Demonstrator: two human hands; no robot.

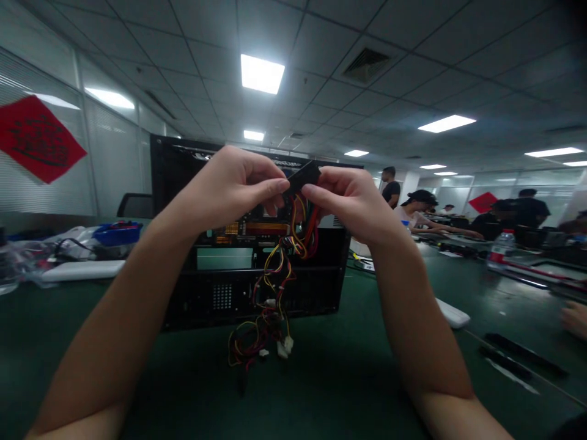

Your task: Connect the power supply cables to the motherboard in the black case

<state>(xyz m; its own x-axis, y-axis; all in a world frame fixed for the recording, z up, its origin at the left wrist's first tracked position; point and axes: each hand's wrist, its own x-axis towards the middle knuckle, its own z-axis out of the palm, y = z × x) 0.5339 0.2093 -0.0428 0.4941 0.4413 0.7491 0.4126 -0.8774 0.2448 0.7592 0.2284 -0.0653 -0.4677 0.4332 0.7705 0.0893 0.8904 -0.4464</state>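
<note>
Both of my hands are raised in front of an open black computer case [183, 177] that stands on the dark green table [330, 379]. My left hand [233, 186] and my right hand [351, 198] pinch a black connector [303, 176] between their fingertips. From the connector a bundle of yellow, red and black wires [275, 287] hangs down to the tabletop, ending in white plugs [284, 348]. Inside the case a motherboard with orange slots [254, 229] shows behind my hands.
A white keyboard [82, 270], a blue tray [117, 233] and plastic bags lie at the left. Another white keyboard [452, 315] and black strips [523, 354] lie at the right. A water bottle [501, 247] stands further back. Other people [422, 211] work at the far right, and another person's hand [575, 318] reaches in.
</note>
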